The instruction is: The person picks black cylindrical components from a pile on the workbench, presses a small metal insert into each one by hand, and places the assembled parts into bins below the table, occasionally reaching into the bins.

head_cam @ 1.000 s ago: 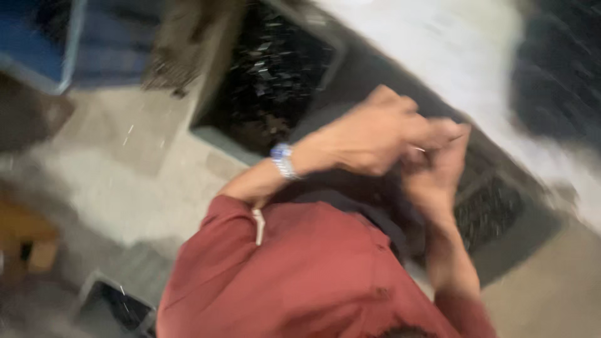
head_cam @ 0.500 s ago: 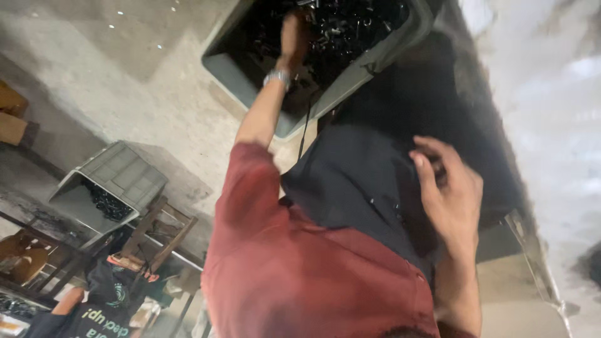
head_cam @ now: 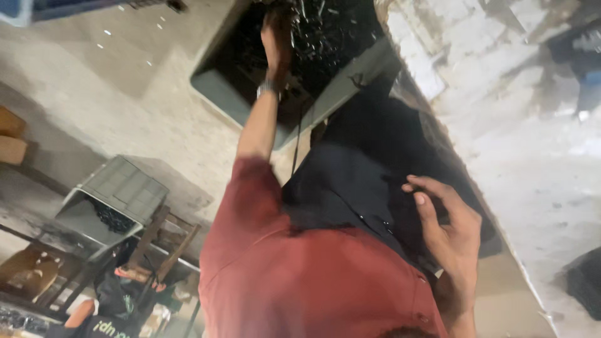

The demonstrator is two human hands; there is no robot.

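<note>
My left hand (head_cam: pixel 276 39), with a watch on its wrist, reaches into a grey plastic crate (head_cam: pixel 228 100) full of small dark shiny pieces (head_cam: pixel 332 31). Its fingers are down among the pieces and blurred, so a grip cannot be made out. My right hand (head_cam: pixel 447 233) sits low at the right, fingers curled on the edge of a black cloth (head_cam: pixel 350 181) that hangs in front of my red shirt (head_cam: pixel 300 288). The cloth covers whatever is under it.
A second grey crate (head_cam: pixel 116 188) with dark pieces stands on the pale concrete floor at the left, beside a wooden chair frame (head_cam: pixel 159 244). Another person (head_cam: pixel 109 319) is at the bottom left. Cardboard boxes (head_cam: pixel 11 139) sit at the far left, a dark bag (head_cam: pixel 585 289) at the right.
My left hand left the right hand and the cloth and stretched out into the grey crate. My right hand stayed on the black cloth. The view swung toward the floor.
</note>
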